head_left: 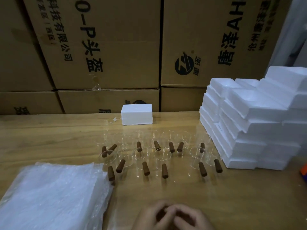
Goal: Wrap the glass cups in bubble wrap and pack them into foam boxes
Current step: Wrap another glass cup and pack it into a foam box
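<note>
Several clear glass cups (163, 155) with brown wooden handles stand in two loose rows mid-table. A stack of bubble wrap sheets (49, 195) lies at the front left. One closed white foam box (136, 114) sits at the table's far edge. My left hand (149, 216) and my right hand (192, 217) meet at the bottom centre, fingers curled together. Between the fingers shows a dark brown piece like a cup handle (163, 212). The glass itself is hidden by the hands and the frame edge.
A tall stepped pile of white foam boxes (252, 123) fills the right side of the wooden table (49, 138). Large cardboard cartons (108, 47) form a wall behind the table. An orange and blue object (304, 170) peeks in at the right edge.
</note>
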Action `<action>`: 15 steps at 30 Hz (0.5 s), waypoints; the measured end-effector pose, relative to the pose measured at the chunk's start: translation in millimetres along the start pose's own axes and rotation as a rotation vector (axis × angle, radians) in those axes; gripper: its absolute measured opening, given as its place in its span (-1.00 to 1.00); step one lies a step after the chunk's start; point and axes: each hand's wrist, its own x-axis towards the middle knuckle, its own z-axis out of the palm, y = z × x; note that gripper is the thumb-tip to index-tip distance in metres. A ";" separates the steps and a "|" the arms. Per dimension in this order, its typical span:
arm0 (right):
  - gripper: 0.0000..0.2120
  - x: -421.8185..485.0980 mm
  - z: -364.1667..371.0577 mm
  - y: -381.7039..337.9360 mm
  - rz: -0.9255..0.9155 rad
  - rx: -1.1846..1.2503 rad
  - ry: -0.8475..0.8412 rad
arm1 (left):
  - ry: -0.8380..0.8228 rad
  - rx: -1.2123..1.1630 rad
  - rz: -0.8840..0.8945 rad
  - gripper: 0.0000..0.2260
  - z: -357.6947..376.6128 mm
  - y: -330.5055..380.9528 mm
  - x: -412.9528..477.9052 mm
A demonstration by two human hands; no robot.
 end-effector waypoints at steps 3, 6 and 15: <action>-0.57 -0.8 -0.9 0.5 -0.022 -0.017 -0.024 | 0.016 -0.115 -0.109 -0.86 -1.6 -7.7 0.8; -0.62 2.1 -2.3 0.8 -0.045 -0.048 -0.057 | 0.041 -0.269 -0.188 -0.97 -1.7 -12.0 5.8; -0.77 6.7 -0.8 1.9 -0.056 -0.096 0.022 | 0.065 -0.346 -0.161 -0.93 -2.5 -14.0 6.4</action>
